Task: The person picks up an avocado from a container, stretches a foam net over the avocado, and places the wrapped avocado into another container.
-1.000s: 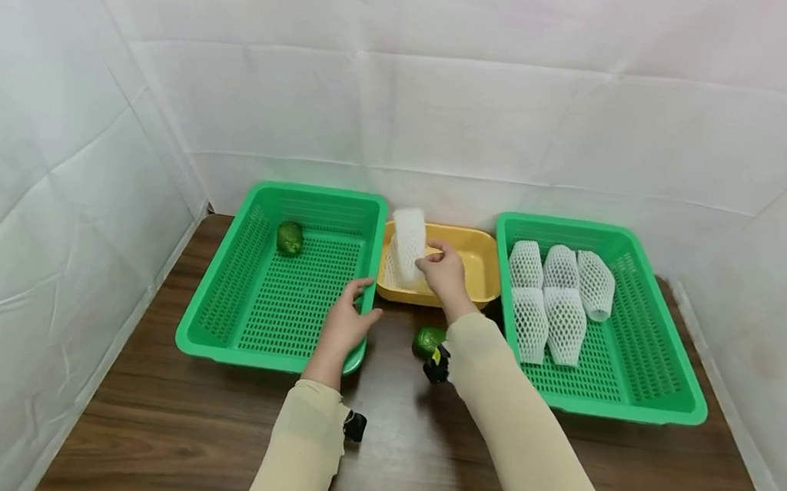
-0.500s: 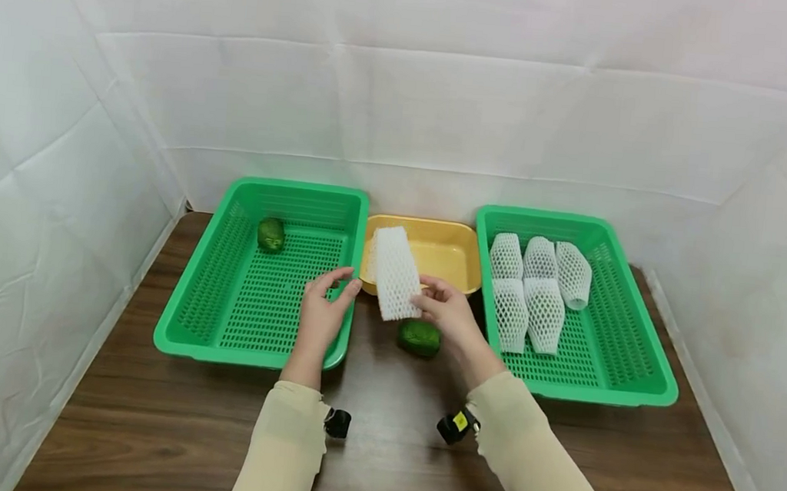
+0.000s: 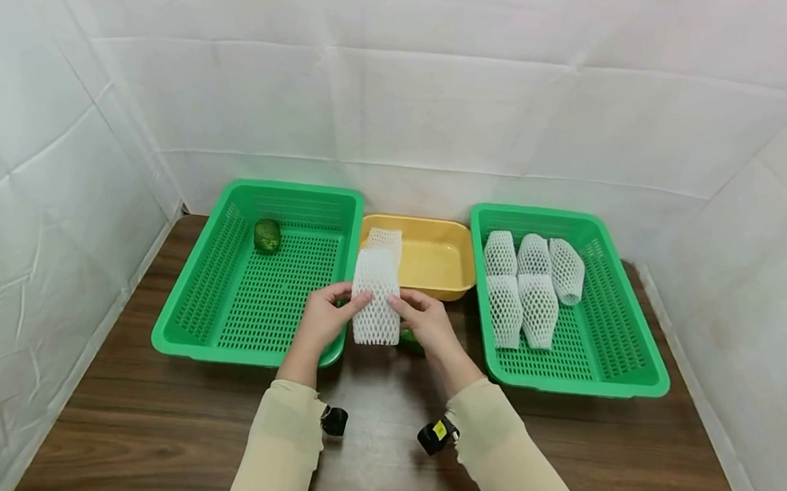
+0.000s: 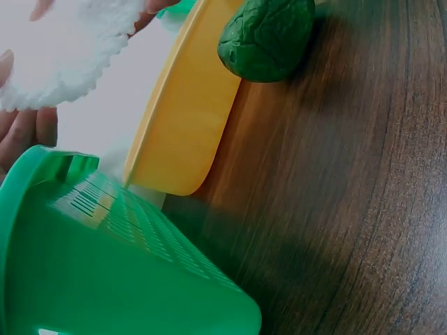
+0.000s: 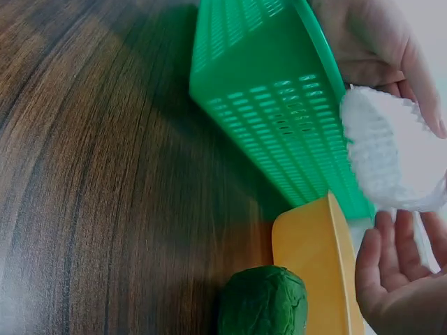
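Both hands hold a white foam net sleeve (image 3: 375, 323) between them, over the wooden table in front of the yellow basin. My left hand (image 3: 321, 321) pinches its left edge, thumb on the near face. On the opposite edge, my right hand (image 3: 431, 327) pinches it the same way. In the right wrist view the sleeve's lower mouth (image 5: 391, 153) gapes a little, with both hands around it. A green, wrinkled, egg-shaped fruit (image 4: 269, 38) lies on the table below, partly hidden behind the sleeve and right hand in the head view. Another foam net (image 3: 387, 239) shows in the basin.
The yellow basin (image 3: 440, 286) stands between two green baskets. In the left basket (image 3: 175, 328) sits one green fruit (image 3: 267, 235). Several net-wrapped pieces (image 3: 537, 311) lie in the right basket (image 3: 632, 389). White sheeting (image 3: 404, 108) encloses the back and sides.
The right hand has drawn the foam sleeve out of the basin toward the body. The left hand has left the left basket's rim and now pinches the sleeve too.
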Motion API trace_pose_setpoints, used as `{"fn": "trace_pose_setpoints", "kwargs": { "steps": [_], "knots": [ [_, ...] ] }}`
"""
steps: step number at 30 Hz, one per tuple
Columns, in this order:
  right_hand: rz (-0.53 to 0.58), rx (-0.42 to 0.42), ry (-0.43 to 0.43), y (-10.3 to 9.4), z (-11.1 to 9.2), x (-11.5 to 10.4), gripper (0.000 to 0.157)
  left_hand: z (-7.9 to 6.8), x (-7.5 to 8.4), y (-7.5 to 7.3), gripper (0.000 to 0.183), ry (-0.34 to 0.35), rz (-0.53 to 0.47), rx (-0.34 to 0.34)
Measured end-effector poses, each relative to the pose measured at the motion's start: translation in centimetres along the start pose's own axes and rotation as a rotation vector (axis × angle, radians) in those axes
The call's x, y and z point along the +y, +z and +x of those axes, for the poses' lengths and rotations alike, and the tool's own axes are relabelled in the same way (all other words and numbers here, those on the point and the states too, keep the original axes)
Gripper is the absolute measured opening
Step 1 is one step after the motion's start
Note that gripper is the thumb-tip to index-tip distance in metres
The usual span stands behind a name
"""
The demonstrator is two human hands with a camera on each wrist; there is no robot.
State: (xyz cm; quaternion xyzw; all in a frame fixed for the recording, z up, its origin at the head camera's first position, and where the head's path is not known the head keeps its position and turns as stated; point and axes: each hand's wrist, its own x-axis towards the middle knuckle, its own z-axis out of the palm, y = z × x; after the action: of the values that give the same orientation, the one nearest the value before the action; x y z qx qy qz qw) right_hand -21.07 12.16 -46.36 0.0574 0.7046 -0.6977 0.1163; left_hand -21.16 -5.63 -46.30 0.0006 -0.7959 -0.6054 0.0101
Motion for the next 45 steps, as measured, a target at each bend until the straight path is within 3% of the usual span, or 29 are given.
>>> {"fn": "trace_pose_setpoints", "kwargs": {
  "steps": [6, 11, 13, 20, 24, 27, 30, 35, 40, 45],
  "knots": [
    [0.087, 0.133, 0.002, -0.9, 0.2, 0.1, 0.028, 0.1, 0.0, -0.2, 0.032, -0.015, -0.057, 0.104],
    [0.112, 0.168, 0.001, -1.3, 0.2, -0.2, 0.028, 0.1, 0.0, -0.3, 0.031, -0.02, -0.084, 0.115],
    [0.105, 0.13, -0.015, -1.1, 0.0, -0.3, 0.028, 0.0, 0.2, -0.3, 0.032, -0.021, -0.096, 0.074],
    [0.039, -0.079, -0.087, 0.2, -0.4, -0.3, 0.039, 0.0, 0.5, -0.3, 0.054, -0.051, -0.039, -0.183],
    [0.053, -0.145, -0.103, -0.2, -0.3, -0.4, 0.041, -0.1, 0.4, -0.2, 0.05, -0.066, -0.06, -0.211],
    [-0.056, -0.095, -0.145, -1.2, 0.0, 0.0, 0.036, -0.2, 0.4, -0.2, 0.052, -0.044, -0.103, -0.168],
    [-0.306, -0.021, -0.152, -2.5, 0.3, 0.9, 0.036, -0.4, 0.3, -0.3, 0.063, 0.008, -0.194, -0.125],
    [-0.625, -0.044, -0.053, -3.9, 0.4, 3.1, 0.06, -0.7, 0.1, -0.4, 0.085, 0.071, -0.252, -0.057],
    [-0.71, -0.076, 0.005, -3.8, 0.6, 5.0, 0.074, -0.7, -0.1, -0.4, 0.089, 0.119, -0.305, 0.002],
    [-0.668, -0.034, 0.027, -3.5, 0.9, 5.5, 0.07, -0.6, 0.6, -0.5, 0.08, 0.11, -0.324, -0.031]
  ]
}}
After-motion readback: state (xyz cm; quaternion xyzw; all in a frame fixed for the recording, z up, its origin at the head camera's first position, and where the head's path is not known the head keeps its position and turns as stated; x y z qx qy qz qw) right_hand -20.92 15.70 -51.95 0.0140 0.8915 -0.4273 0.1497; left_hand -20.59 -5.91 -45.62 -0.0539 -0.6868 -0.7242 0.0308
